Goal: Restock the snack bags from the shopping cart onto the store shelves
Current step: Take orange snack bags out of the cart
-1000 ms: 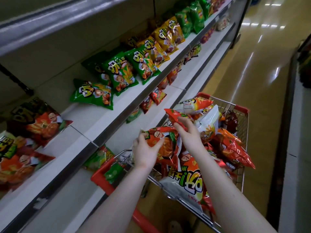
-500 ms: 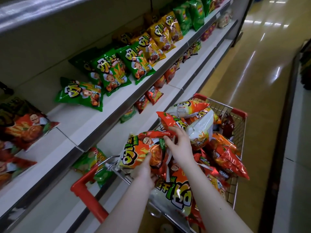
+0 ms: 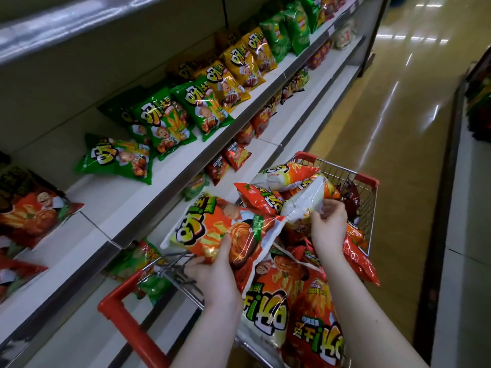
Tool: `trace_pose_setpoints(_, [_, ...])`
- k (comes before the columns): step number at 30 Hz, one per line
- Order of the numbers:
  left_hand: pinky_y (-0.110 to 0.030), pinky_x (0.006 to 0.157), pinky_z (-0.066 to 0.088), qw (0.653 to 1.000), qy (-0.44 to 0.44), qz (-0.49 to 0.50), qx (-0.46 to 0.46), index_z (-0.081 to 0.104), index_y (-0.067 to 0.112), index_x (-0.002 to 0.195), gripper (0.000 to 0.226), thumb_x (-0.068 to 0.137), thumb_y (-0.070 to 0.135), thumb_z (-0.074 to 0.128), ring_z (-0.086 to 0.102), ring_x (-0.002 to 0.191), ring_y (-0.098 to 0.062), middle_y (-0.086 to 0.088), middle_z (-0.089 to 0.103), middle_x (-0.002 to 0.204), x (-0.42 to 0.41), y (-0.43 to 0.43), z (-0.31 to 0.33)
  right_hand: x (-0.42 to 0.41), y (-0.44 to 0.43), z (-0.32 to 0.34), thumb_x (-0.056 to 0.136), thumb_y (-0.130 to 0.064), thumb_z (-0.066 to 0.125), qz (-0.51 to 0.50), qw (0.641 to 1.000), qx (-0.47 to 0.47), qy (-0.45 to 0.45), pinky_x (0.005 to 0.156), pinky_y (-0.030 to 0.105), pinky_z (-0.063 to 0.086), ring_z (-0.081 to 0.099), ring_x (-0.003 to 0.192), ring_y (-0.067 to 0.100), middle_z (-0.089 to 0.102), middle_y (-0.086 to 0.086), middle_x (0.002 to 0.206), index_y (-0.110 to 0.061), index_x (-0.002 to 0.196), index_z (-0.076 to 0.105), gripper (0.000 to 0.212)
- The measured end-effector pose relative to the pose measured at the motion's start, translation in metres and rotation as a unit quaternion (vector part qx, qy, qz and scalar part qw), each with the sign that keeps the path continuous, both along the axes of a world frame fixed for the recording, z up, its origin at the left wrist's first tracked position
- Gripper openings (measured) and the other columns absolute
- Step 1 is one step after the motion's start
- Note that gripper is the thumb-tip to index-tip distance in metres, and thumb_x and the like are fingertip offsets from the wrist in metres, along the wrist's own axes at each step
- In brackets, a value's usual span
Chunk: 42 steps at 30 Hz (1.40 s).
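Observation:
A wire shopping cart point(image 3: 370, 205) with red trim is heaped with orange snack bags. My left hand point(image 3: 212, 272) grips an orange snack bag point(image 3: 212, 229) from below and holds it above the cart's near left corner, beside the shelves. My right hand point(image 3: 328, 227) reaches into the heap and pinches the white back of another bag point(image 3: 305, 200) lying on the pile. The middle shelf point(image 3: 175, 176) to the left carries rows of green bags point(image 3: 117, 163) and yellow bags point(image 3: 239, 67).
Red-orange bags point(image 3: 34, 211) lie on the same shelf at the near left. The lower shelf point(image 3: 313, 102) holds small red packets. The cart's red handle point(image 3: 127, 317) is close to my body. A glossy aisle floor point(image 3: 385, 128) runs ahead, with another shelf unit point(image 3: 473, 208) on the right.
My left hand lifted the orange bag up and left, out of the heap. My right hand let go of that bag's corner and moved right onto the white-backed bag.

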<state>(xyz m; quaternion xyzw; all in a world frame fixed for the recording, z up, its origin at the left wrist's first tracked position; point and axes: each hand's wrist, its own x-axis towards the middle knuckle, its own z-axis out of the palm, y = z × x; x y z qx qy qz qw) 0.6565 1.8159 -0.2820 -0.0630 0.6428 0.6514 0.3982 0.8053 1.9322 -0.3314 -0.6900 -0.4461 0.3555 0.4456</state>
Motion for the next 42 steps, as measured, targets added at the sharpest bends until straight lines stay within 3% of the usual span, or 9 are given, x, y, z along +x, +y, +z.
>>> trace_pose_setpoints(8, [-0.035, 0.086, 0.045, 0.984, 0.1, -0.141, 0.044, 0.028, 0.021, 0.12, 0.075, 0.07, 0.009, 0.082, 0.058, 0.098, -0.014, 0.0, 0.055, 0.11, 0.001, 0.023, 0.014, -0.01, -0.005, -0.03, 0.072, -0.016, 0.081, 0.063, 0.993, -0.097, 0.002, 0.104, 0.041, 0.035, 0.037, 0.128, 0.034, 0.036, 0.019, 0.139, -0.003, 0.141, 0.028, 0.088])
trace_pose_setpoints(12, [-0.037, 0.086, 0.052, 0.97, 0.105, -0.214, 0.051, 0.042, 0.021, 0.131, 0.094, 0.052, 0.019, 0.092, 0.064, 0.105, -0.021, -0.002, 0.064, 0.118, -0.005, 0.026, 0.009, -0.019, 0.003, -0.041, 0.074, -0.007, 0.077, 0.041, 0.994, -0.099, 0.013, 0.11, 0.043, 0.027, 0.026, 0.136, 0.039, 0.025, 0.023, 0.147, -0.006, 0.148, 0.018, 0.095])
trace_pose_setpoints(18, [-0.035, 0.077, 0.054, 0.97, 0.075, -0.222, 0.07, 0.049, 0.022, 0.127, 0.083, 0.051, 0.018, 0.081, 0.069, 0.099, -0.024, -0.005, 0.069, 0.114, -0.013, 0.025, 0.003, -0.021, 0.025, -0.058, 0.066, -0.019, 0.086, 0.009, 0.993, -0.114, 0.031, 0.115, 0.043, 0.017, 0.014, 0.143, 0.036, 0.017, 0.022, 0.153, -0.001, 0.149, 0.008, 0.116])
trace_pose_setpoints(23, [-0.034, 0.069, 0.055, 0.969, 0.05, -0.229, 0.077, 0.053, 0.021, 0.124, 0.073, 0.055, 0.022, 0.075, 0.072, 0.088, -0.018, -0.001, 0.074, 0.103, -0.016, 0.032, 0.007, -0.016, 0.035, -0.074, 0.071, -0.015, 0.082, -0.014, 0.992, -0.124, 0.025, 0.113, 0.041, 0.019, 0.019, 0.141, 0.037, 0.025, 0.021, 0.151, 0.0, 0.147, 0.016, 0.103])
trace_pose_setpoints(31, [-0.036, 0.078, 0.056, 0.965, 0.047, -0.251, 0.059, 0.046, 0.024, 0.134, 0.078, 0.063, 0.043, 0.074, 0.068, 0.101, -0.022, -0.003, 0.068, 0.116, -0.013, 0.053, 0.015, -0.016, 0.038, -0.075, 0.074, -0.012, 0.079, -0.044, 0.993, -0.109, 0.027, 0.109, 0.045, 0.029, 0.032, 0.133, 0.039, 0.038, 0.022, 0.141, 0.003, 0.139, 0.031, 0.082])
trace_pose_setpoints(35, [-0.03, 0.071, 0.056, 0.961, 0.056, -0.261, 0.073, 0.046, 0.022, 0.133, 0.072, 0.068, 0.039, 0.071, 0.069, 0.098, -0.019, -0.003, 0.069, 0.115, -0.012, 0.056, 0.021, -0.017, 0.032, -0.087, 0.054, -0.048, 0.089, -0.03, 0.983, -0.156, 0.089, 0.101, 0.053, 0.041, 0.046, 0.124, 0.037, 0.05, 0.019, 0.132, -0.002, 0.133, 0.042, 0.103])
trace_pose_setpoints(37, [-0.03, 0.071, 0.056, 0.959, 0.059, -0.265, 0.08, 0.045, 0.022, 0.133, 0.069, 0.071, 0.037, 0.071, 0.069, 0.097, -0.018, -0.002, 0.069, 0.115, -0.012, 0.056, 0.025, -0.016, 0.038, -0.095, 0.064, -0.042, 0.083, -0.041, 0.992, -0.106, 0.061, 0.095, 0.053, 0.046, 0.052, 0.116, 0.038, 0.053, 0.018, 0.128, -0.004, 0.131, 0.042, 0.088])
trace_pose_setpoints(39, [-0.031, 0.073, 0.056, 0.957, 0.061, -0.268, 0.089, 0.044, 0.023, 0.134, 0.071, 0.07, 0.038, 0.072, 0.069, 0.099, -0.018, -0.002, 0.069, 0.115, -0.013, 0.054, 0.027, -0.014, 0.042, -0.095, 0.064, -0.056, 0.074, -0.046, 0.995, -0.078, 0.042, 0.088, 0.054, 0.05, 0.057, 0.106, 0.038, 0.055, 0.019, 0.123, -0.007, 0.128, 0.043, 0.087])
trace_pose_setpoints(42, [-0.035, 0.078, 0.057, 0.957, 0.06, -0.266, 0.099, 0.044, 0.023, 0.134, 0.075, 0.067, 0.04, 0.073, 0.068, 0.101, -0.02, -0.002, 0.068, 0.116, -0.014, 0.05, 0.031, -0.011, 0.037, -0.089, 0.043, -0.077, 0.075, -0.032, 0.992, -0.089, 0.087, 0.086, 0.046, 0.051, 0.057, 0.099, 0.029, 0.055, 0.016, 0.12, -0.008, 0.13, 0.044, 0.115])
